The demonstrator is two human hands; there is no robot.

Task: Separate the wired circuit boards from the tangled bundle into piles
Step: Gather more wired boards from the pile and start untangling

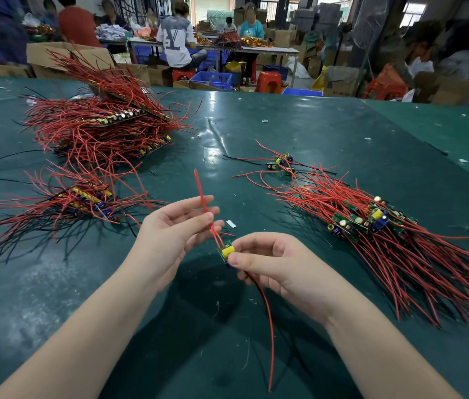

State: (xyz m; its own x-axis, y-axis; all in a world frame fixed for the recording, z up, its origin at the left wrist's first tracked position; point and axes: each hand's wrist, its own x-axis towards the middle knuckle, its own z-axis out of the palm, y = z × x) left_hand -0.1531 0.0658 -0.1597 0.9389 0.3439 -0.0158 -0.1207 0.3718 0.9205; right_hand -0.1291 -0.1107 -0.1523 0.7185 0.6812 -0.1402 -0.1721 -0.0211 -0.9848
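— Pinching a small green circuit board with a yellow part (225, 251), the right hand (267, 262) holds it above the dark green surface (299, 133); one red wire hangs down from it.

— And the left hand (169, 231)?

— Its fingers are nearly straight, with the board's upper red wires (203, 197) lying across the fingertips. Further right lies a bundle of wired boards (371, 220), further left a small pile (83, 200), behind it a big stack (103, 125).
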